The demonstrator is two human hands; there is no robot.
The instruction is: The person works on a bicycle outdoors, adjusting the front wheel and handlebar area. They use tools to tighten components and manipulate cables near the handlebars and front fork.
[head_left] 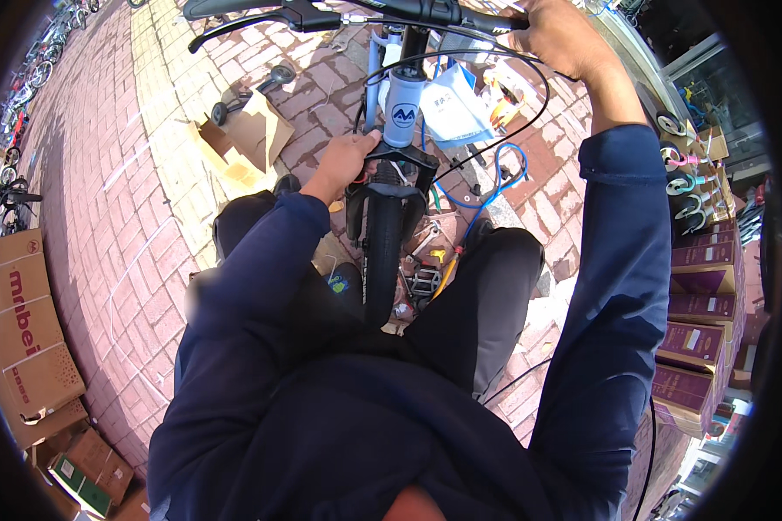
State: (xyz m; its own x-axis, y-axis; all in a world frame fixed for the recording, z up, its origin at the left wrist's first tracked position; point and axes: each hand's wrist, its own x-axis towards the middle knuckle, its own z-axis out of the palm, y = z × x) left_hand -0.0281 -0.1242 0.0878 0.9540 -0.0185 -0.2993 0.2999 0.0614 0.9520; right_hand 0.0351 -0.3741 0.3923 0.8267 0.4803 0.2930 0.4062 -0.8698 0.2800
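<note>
On my feed, the bicycle's front wheel stands between the knees; my left hand grips the fork crown, my right hand the handlebar. Carton, white bag, blue tubing and pedal clutter the paving.

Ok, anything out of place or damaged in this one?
Yes, clutter: a blue hose or cord lies loosely looped near a white bag, looking untidy beside the bicycle. No clear damage shows.

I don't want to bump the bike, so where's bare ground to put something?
Brick paving between the left carton and the open cardboard box; only thin white lines cross it. Right of the front tire it's crowded: blue cord, pedal, white bag.
</note>
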